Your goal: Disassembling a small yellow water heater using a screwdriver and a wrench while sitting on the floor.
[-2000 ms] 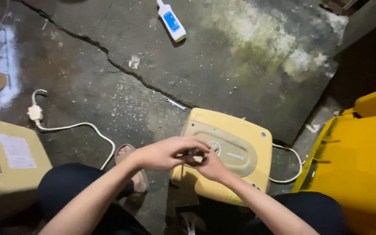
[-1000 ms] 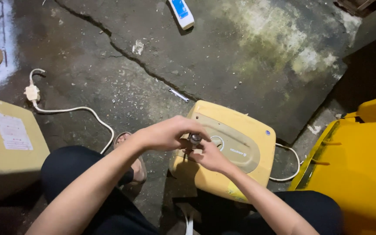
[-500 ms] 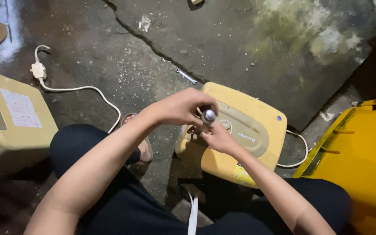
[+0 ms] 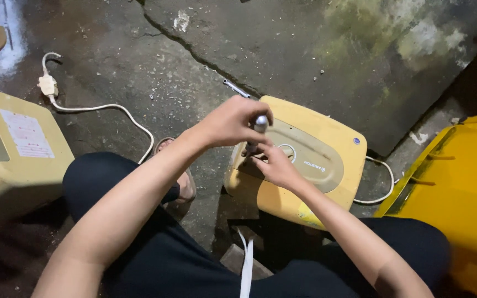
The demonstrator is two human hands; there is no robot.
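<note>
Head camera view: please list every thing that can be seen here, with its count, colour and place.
Box-shaped appliance: one, pale yellow with a beige panel, on the floor in front of the person.
Second appliance: one, pale yellow, with a label, at the left edge.
Tool: one, silver top showing, upright over the appliance.
Cord with plug: one, white, on the floor at upper left.
Cord: one, white, at the appliance's right side.
Bin: one, bright yellow, at the right edge.
Concrete floor: grey, cracked, stained.
Sandal: one, brownish, under the left arm.
Left hand: grip closed around the tool's top.
Right hand: at the tool's lower part.
</note>
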